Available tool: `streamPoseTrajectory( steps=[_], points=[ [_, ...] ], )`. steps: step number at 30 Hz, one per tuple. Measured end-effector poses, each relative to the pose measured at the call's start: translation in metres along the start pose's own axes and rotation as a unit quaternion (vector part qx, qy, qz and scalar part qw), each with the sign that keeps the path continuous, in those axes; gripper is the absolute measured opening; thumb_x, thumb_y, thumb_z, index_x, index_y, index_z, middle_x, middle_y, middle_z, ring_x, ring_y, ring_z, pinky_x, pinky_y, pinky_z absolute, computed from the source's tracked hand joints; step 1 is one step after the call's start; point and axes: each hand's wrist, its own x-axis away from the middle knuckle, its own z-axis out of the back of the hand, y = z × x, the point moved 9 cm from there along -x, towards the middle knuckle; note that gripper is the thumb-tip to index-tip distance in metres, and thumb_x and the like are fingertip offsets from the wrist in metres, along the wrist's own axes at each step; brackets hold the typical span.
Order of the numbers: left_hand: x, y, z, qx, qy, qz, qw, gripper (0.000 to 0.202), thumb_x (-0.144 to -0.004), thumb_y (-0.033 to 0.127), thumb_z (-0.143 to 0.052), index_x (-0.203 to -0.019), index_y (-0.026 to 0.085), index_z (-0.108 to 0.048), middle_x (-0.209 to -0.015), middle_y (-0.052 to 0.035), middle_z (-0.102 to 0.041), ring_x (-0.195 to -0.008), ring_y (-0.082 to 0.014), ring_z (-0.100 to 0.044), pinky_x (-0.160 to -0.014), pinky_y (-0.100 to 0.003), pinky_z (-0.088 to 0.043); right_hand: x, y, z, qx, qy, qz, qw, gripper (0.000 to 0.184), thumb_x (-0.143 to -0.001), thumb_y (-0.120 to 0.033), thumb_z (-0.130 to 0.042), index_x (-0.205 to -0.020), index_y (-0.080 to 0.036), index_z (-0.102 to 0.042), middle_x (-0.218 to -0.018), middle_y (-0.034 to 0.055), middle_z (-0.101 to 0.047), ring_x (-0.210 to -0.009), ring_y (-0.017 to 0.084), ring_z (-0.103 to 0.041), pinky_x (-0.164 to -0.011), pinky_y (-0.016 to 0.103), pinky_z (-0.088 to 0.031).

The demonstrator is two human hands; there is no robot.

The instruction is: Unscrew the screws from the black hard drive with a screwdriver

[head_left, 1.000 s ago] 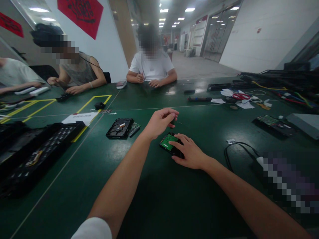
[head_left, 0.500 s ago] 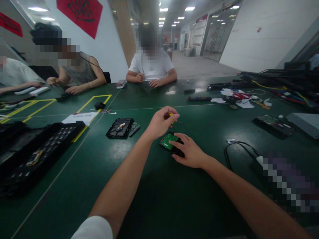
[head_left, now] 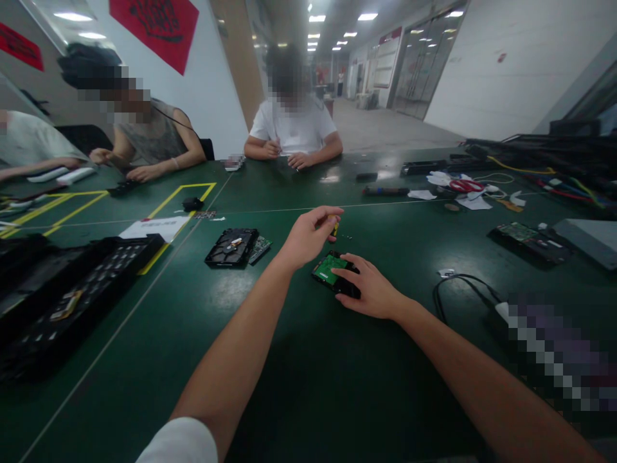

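Note:
A small hard drive (head_left: 328,270) with a green circuit board facing up lies on the dark green table (head_left: 308,386). My right hand (head_left: 369,289) rests on its near right side, fingers curled over the edge and gripping it. My left hand (head_left: 308,236) hovers just beyond the drive with its fingers pinched on a small yellow-handled tool (head_left: 335,227), most of it hidden in the hand. A few tiny screws (head_left: 348,237) lie on the table beside that hand.
A second opened drive (head_left: 232,247) lies to the left, a black parts tray (head_left: 72,296) further left. A black cable (head_left: 463,286) curls at the right, another circuit board (head_left: 527,238) beyond it. Three people sit across the table, their hands on it.
My left hand closed its fingers on the yellow tool and shifted slightly. My right hand slid the drive a little away from me.

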Motion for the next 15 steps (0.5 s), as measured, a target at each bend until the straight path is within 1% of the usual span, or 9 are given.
streamPoseTrajectory(
  steps=[4, 8, 12, 15],
  points=[
    [0.0002, 0.0032, 0.0005, 0.001, 0.003, -0.023, 1.0, 0.021, -0.098, 0.029, -0.063, -0.112, 0.019, -0.074, -0.102, -0.005, -0.066, -0.083, -0.0125, -0.063, -0.07, -0.025, -0.063, 0.0002, -0.0009, -0.0003, 0.009, -0.003, -0.001, 1.0, 0.061, -0.094, -0.051, -0.07, -0.148, -0.027, -0.058, -0.16, 0.0167, -0.044, -0.152, 0.041, -0.036, -0.12, 0.066, -0.034],
    [0.0006, 0.0001, 0.0017, 0.008, 0.015, -0.01, 1.0, 0.017, -0.094, 0.027, -0.069, -0.106, 0.017, -0.072, -0.09, -0.0023, -0.063, -0.076, -0.0114, -0.063, -0.066, -0.025, -0.064, 0.0006, -0.0007, -0.0015, 0.013, -0.007, -0.006, 1.0, 0.062, -0.094, -0.051, -0.071, -0.15, -0.029, -0.056, -0.159, 0.0159, -0.045, -0.153, 0.042, -0.034, -0.121, 0.067, -0.032],
    [0.0014, -0.0013, 0.0022, 0.013, 0.03, -0.008, 0.999, 0.019, -0.089, 0.029, -0.075, -0.101, 0.016, -0.069, -0.092, -0.0028, -0.062, -0.077, -0.0121, -0.064, -0.061, -0.023, -0.063, 0.0007, -0.0007, -0.0018, 0.008, -0.01, -0.009, 1.0, 0.062, -0.094, -0.051, -0.07, -0.15, -0.029, -0.056, -0.161, 0.016, -0.043, -0.153, 0.042, -0.034, -0.12, 0.068, -0.033],
    [0.0018, -0.0005, 0.0002, 0.016, 0.025, -0.014, 0.999, 0.022, -0.087, 0.03, -0.078, -0.101, 0.016, -0.069, -0.094, -0.0039, -0.063, -0.079, -0.0128, -0.064, -0.058, -0.022, -0.061, 0.0008, -0.0007, -0.0014, 0.01, -0.009, -0.01, 1.0, 0.062, -0.094, -0.052, -0.069, -0.15, -0.029, -0.056, -0.16, 0.0158, -0.044, -0.153, 0.042, -0.035, -0.12, 0.068, -0.033]
  ],
)
